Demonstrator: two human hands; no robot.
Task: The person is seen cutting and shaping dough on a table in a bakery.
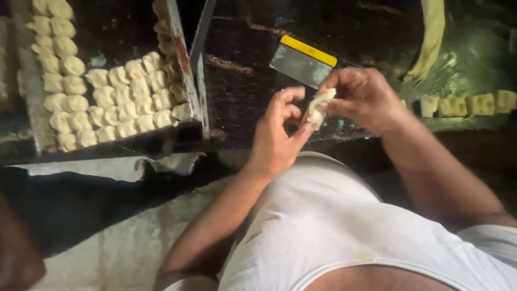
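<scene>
Head camera looks steeply down, close, perhaps slightly tilted.

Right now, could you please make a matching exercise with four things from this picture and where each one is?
Things:
1. dough piece
2. scraper
3. dough balls
4. dough cubes

Places:
A. in a row at the right edge of the dark table
B. packed in the tray on the left
C. between the fingers of the left hand and the right hand
D. lying on the table just behind the hands

Pairs: 1-C, 2-D, 3-B, 4-A
</scene>
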